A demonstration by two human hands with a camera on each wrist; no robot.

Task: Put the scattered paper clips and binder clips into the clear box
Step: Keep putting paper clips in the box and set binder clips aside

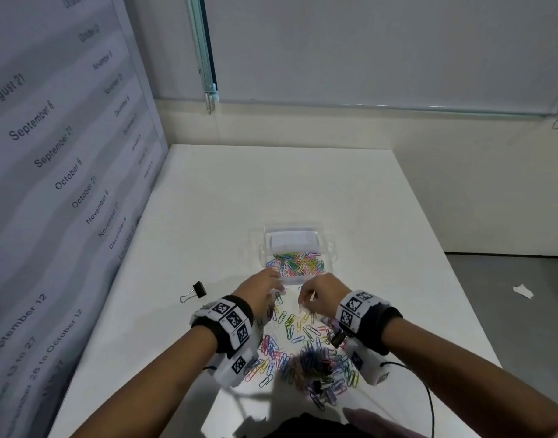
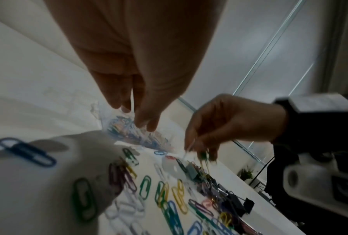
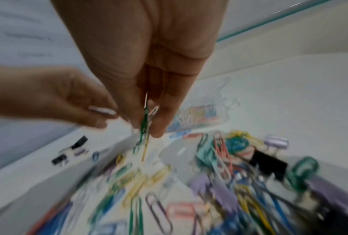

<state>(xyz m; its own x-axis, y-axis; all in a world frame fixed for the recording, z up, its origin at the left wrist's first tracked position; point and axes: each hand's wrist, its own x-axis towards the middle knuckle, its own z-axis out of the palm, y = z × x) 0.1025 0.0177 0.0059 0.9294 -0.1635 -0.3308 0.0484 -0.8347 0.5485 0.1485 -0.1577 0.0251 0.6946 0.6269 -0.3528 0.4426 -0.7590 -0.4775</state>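
The clear box (image 1: 298, 281) stands mid-table with several coloured paper clips inside; it also shows blurred as the box (image 3: 201, 114). My left hand (image 1: 266, 287) hangs at its near left corner, fingertips (image 2: 144, 123) pointing down and drawn together; a white clip (image 3: 101, 110) seems pinched there. My right hand (image 1: 314, 295) hovers just before the box and pinches a small bunch of paper clips (image 3: 145, 124), green, white and yellow, dangling above the scattered pile (image 1: 306, 352). Black and lilac binder clips (image 3: 267, 163) lie in that pile.
A lone black binder clip (image 1: 195, 292) lies on the white table (image 1: 382, 216) left of my left hand. A blue paper clip (image 2: 26, 151) lies apart. A printed panel stands along the table's left side; the right edge drops to the floor.
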